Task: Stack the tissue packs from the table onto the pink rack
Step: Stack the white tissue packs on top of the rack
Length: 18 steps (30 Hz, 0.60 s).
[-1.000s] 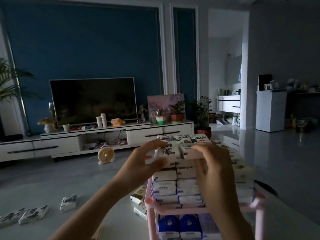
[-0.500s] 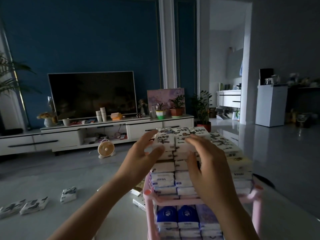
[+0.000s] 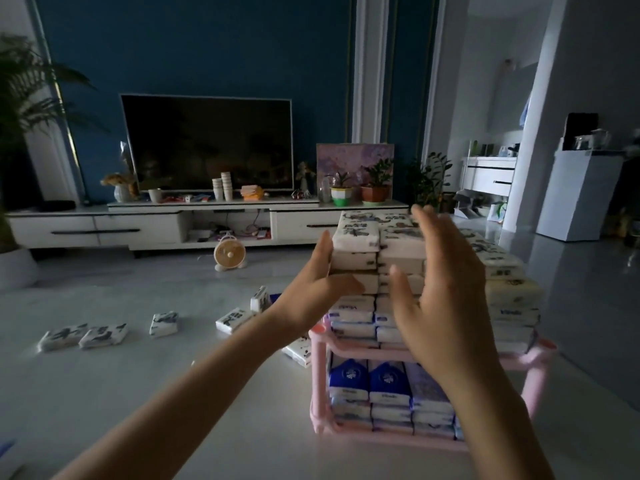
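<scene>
1. Change: half a second ago both hands lay on the top row. Now the right hand point(image 3: 446, 289) is off it, released, fingers spread and straight, holding nothing. It hovers at the 6 o'clock face of the stack point(image 3: 355, 232). We cannot tell whether it touches the packs behind it.
2. The left hand point(image 3: 318, 282) has dropped from the top to the stack's 9 o'clock side. Its fingers lie flat against the pack ends and its thumb crosses the front. It presses and grips nothing.
3. The stack sits on the top shelf of the pink rack point(image 3: 320, 358), several layers high and well above the rail. The lower shelf is packed with blue packs point(image 3: 348, 375).
4. We judge the last pack is placed and let go. The hands look to be squaring the column, so another fetch comes next.
5. The task is not done: loose packs remain on the table point(image 3: 207, 410) at 9 o'clock of the rack.
   - A pair point(image 3: 83, 336) lies far out.
   - One point(image 3: 164, 323) and another point(image 3: 233, 318) lie nearer.
   - One stands on edge point(image 3: 259, 297).
   - One point(image 3: 299, 351) lies just beside the rack's post.
6. Around, at 12 o'clock and well apart, we see a TV point(image 3: 207, 143), a small fan point(image 3: 229, 252) and potted plants point(image 3: 375, 188).
7. In the way:
   - Only the left forearm lies between the loose packs and the rack.
   - We judge the tall stack could topple from a nudge, since nothing fences it above the rail.
   - Dim light hides pack edges.
</scene>
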Available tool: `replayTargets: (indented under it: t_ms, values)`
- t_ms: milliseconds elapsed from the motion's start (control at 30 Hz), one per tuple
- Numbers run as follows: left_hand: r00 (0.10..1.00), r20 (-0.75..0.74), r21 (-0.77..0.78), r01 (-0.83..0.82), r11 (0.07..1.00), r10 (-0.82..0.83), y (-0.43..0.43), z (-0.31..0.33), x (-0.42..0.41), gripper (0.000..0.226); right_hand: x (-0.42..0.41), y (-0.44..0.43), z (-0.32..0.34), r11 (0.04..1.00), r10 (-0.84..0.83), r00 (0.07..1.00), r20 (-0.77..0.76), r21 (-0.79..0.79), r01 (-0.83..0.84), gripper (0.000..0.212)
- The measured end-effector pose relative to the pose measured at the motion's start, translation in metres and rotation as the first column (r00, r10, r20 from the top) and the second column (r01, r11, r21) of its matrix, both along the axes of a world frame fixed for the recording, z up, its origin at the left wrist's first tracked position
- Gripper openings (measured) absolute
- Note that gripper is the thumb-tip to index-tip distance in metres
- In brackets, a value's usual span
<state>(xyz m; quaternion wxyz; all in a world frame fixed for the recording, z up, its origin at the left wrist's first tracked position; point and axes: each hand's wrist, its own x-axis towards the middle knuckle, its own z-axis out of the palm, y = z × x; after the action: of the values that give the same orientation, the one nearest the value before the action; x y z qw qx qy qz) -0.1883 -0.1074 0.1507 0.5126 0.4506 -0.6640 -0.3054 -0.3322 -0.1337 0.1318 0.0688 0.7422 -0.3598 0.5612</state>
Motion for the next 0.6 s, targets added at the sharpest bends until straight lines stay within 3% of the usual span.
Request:
replayTargets:
  t_ms: [100, 167, 233, 300, 367, 467, 600]
  values:
    - [0.990, -0.007, 0.025, -0.137, 0.990, 0.137, 0.005, -0.007, 0.010, 0.076, 0.012, 0.011, 0.003, 0.981, 0.134, 0.979, 0.153, -0.161, -0.109, 0.038]
    - [0.965, -0.015, 0.036, -0.263, 0.964, 0.263, 0.010, -0.021, 0.024, 0.082, 0.025, 0.024, 0.002, 0.940, 0.315, 0.921, 0.230, -0.206, -0.271, 0.027]
    - [0.922, -0.073, 0.008, -0.381, 0.925, 0.380, 0.015, -0.047, 0.043, 0.056, 0.046, 0.038, -0.009, 0.862, 0.507, 0.824, 0.253, -0.135, -0.488, 0.023]
    - [0.821, 0.023, -0.039, -0.569, 0.821, 0.570, 0.016, -0.088, 0.071, 0.028, 0.069, 0.049, -0.027, 0.777, 0.610, 0.769, 0.192, 0.044, -0.627, 0.025]
    - [0.683, 0.291, -0.087, -0.678, 0.730, 0.669, 0.018, -0.135, 0.096, 0.022, 0.093, 0.051, -0.055, 0.741, 0.630, 0.776, 0.034, 0.274, -0.614, 0.026]
    - [0.492, 0.612, -0.154, -0.694, 0.703, 0.620, 0.029, -0.192, 0.115, 0.031, 0.119, 0.044, -0.108, 0.728, 0.619, 0.767, -0.169, 0.488, -0.481, 0.036]
    - [0.376, 0.702, -0.288, -0.627, 0.724, 0.604, 0.035, -0.210, 0.122, 0.034, 0.128, 0.019, -0.157, 0.757, 0.533, 0.780, -0.327, 0.597, -0.267, 0.049]
